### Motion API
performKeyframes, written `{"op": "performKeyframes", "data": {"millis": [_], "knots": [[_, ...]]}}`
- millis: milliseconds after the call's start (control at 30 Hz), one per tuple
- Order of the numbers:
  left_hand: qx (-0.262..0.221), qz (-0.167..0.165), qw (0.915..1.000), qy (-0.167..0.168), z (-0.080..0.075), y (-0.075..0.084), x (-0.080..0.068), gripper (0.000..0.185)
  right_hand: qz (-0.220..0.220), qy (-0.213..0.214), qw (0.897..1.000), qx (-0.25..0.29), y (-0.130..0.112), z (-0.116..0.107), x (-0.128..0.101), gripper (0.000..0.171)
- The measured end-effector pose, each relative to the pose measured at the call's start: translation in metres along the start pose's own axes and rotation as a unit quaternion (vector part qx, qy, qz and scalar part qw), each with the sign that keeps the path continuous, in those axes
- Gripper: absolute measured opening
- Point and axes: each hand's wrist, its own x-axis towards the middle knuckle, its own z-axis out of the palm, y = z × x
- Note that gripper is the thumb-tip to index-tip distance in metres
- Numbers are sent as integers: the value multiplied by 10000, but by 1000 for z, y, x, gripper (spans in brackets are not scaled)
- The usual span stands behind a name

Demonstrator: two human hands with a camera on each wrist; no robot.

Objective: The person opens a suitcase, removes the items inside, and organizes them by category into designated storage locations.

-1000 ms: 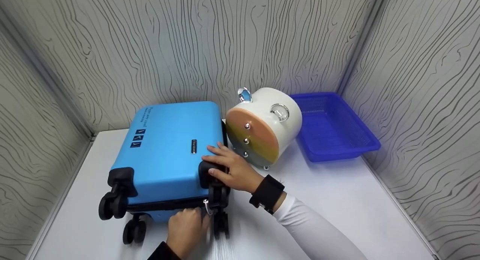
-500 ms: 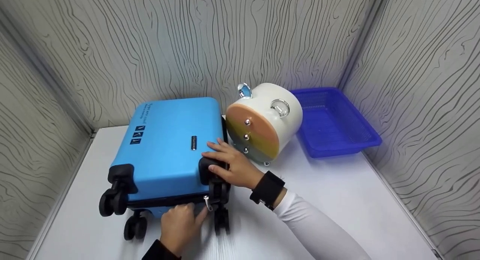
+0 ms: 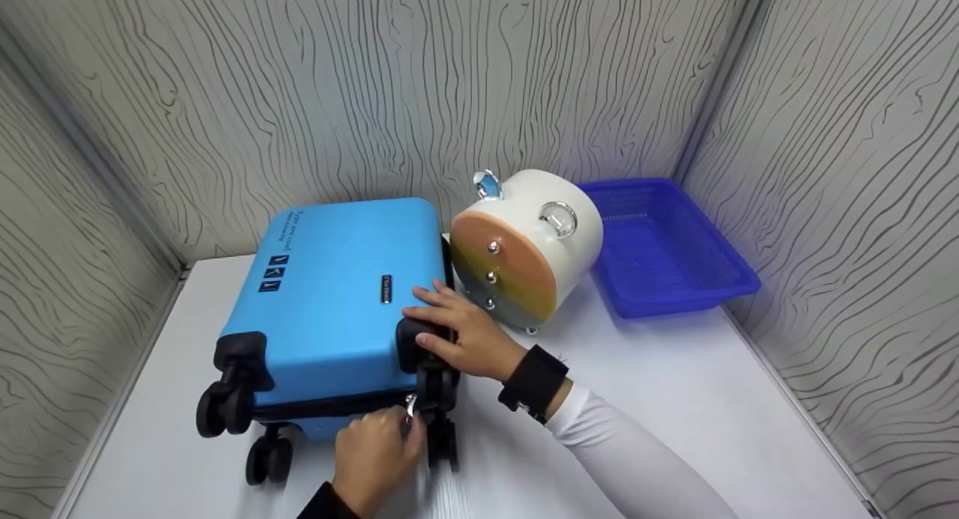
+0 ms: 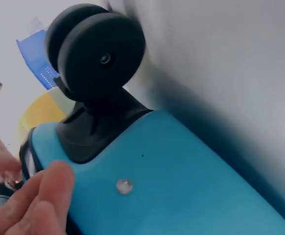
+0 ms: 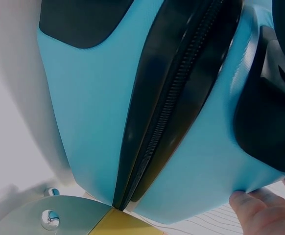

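Note:
A light-blue hard-shell suitcase (image 3: 337,279) lies flat on the white table, with black corner guards and black wheels (image 3: 226,408) toward me. At its near side my left hand (image 3: 374,451) pinches the silver zipper pull (image 3: 410,405) between thumb and curled fingers; the left wrist view shows the metal tab (image 4: 10,183) at the fingertips. My right hand (image 3: 476,335) rests with spread fingers on the near right corner of the shell, over the black guard. In the right wrist view a closed stretch of zipper (image 5: 169,103) runs along the suitcase's side.
Right of the suitcase stands a white drum-shaped object (image 3: 566,234) with a striped orange, yellow and grey-green face and metal knobs. Behind it to the right sits a blue plastic basket (image 3: 693,302). Wood-grain panels (image 3: 374,92) enclose the table.
My left hand dipped slightly left, its thumb apart from the zipper pull, then came back right and took hold of the pull. The right hand stays on the suitcase corner.

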Motion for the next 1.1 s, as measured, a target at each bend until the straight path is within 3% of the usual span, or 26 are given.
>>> {"op": "performKeyframes", "data": {"millis": [133,300,533,667,867,967,1100], "knots": [[106,251,9995,136,-2,-2,1,37,-14,24,10000,13,0,0,0,43],[-160,531,9983,166,-6,-7,-3,45,-2,-1,10000,2,0,-1,0,43],[-386,59,9978,-542,-14,-11,-13,51,-69,-28,9999,-86,-1,-2,0,42],[-368,-60,9979,-525,-17,-20,-18,51,-123,-43,9998,-157,-2,-3,1,41],[-85,-275,9991,-304,-24,-47,-28,53,-63,-128,9997,-189,-2,-3,1,42],[46,-328,9994,22,-29,-65,-34,54,-36,-157,9997,-187,-2,-3,0,42],[237,-247,9969,714,-34,-90,-39,51,-36,-122,9997,-200,-3,-2,0,41]]}}
